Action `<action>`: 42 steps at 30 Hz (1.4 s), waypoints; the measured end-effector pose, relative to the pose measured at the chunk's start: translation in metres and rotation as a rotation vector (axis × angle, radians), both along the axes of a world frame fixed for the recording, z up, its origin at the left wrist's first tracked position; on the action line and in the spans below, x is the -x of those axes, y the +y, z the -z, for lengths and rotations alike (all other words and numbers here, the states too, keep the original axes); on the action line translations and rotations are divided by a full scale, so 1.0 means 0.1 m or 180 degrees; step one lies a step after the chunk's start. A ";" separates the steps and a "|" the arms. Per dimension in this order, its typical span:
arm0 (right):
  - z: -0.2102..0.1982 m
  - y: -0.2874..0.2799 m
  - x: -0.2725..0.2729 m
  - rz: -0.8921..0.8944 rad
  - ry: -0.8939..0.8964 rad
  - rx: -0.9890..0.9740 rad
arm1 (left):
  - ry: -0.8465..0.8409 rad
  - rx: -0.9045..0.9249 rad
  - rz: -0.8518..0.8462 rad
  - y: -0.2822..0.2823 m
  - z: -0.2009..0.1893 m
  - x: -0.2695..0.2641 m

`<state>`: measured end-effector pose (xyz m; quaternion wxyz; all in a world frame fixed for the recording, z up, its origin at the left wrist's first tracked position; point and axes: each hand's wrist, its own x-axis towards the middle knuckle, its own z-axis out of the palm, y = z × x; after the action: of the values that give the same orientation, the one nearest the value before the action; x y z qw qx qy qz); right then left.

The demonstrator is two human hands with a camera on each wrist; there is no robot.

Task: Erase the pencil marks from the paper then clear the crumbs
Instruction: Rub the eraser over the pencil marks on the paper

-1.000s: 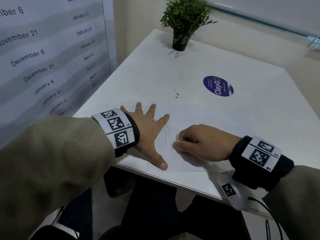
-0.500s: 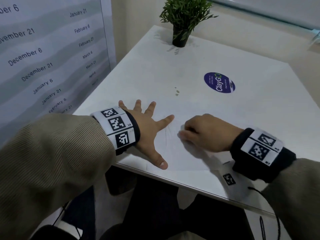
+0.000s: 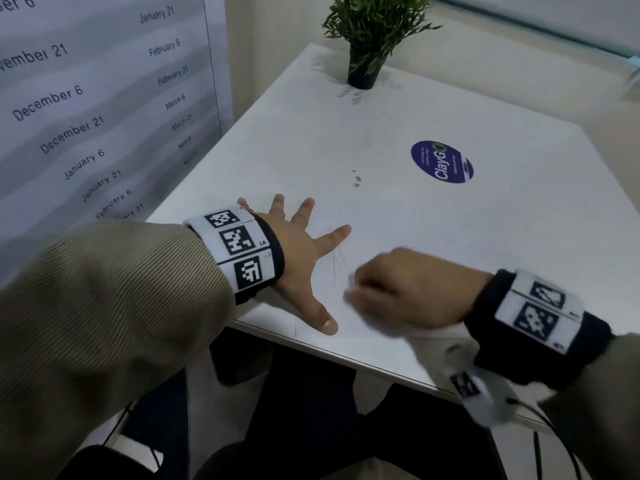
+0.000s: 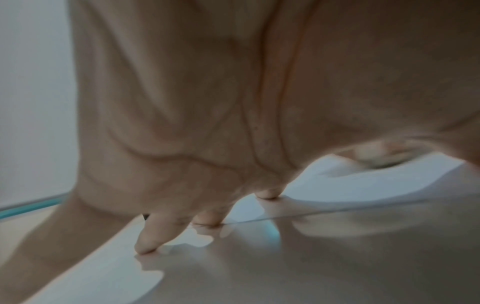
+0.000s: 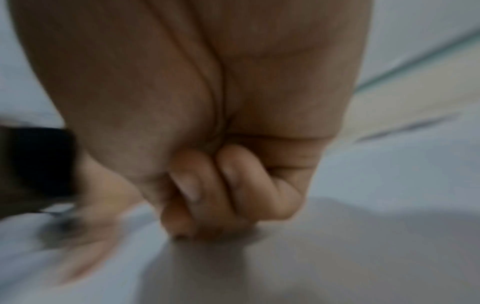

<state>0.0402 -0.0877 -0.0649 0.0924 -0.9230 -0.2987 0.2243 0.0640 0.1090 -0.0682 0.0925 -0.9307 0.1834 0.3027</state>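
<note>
The left hand (image 3: 301, 258) lay spread flat, pinning the paper (image 3: 388, 237) at lower centre. The right hand (image 3: 408, 289), blurred, curled around something unseen beside the pencil marks (image 3: 337, 263); short, light strokes would suit.

The worktop (image 3: 502, 237) is plain white, and the paper (image 3: 388, 216) on it is white too, hard to tell from it, with thin grey pencil marks (image 3: 337, 265) as slanted strokes. At two o'clock from the marks, a round sticker (image 3: 442, 162) is deep purple with white lettering and a touch of green. At twelve o'clock, a plant (image 3: 372, 20) is dark green in a black pot (image 3: 363, 72). Both sleeves (image 3: 104, 323) are ribbed olive-tan. The wristbands (image 3: 242, 251) are black with white panels bearing black square-code patterns. The wall chart (image 3: 86, 98) at ten o'clock shows grey and pale wavy bands with dark date lettering.
</note>
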 end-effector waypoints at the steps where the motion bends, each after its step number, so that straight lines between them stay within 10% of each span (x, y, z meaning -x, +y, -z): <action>1: -0.02 -0.04 -0.11 0.0225 -0.0175 0.0022 | 0.0009 0.0004 -0.0016 0.00 0.00 0.00; 33: 0.02 0.35 0.08 0.0295 -0.0042 0.0079 | -0.0100 0.0058 0.0014 0.02 0.03 -0.01; 37: -0.04 0.21 -0.18 0.1087 -0.0223 0.0125 | -0.0151 0.0038 0.0025 0.04 0.02 -0.01; 42: 0.01 0.40 0.06 0.0444 -0.0082 0.0083 | -0.0113 0.0030 0.0026 0.03 0.03 -0.03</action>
<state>0.0343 -0.0479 -0.0660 0.0919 -0.9455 -0.2320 0.2094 0.0670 0.1116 -0.0708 0.0925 -0.9356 0.1869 0.2849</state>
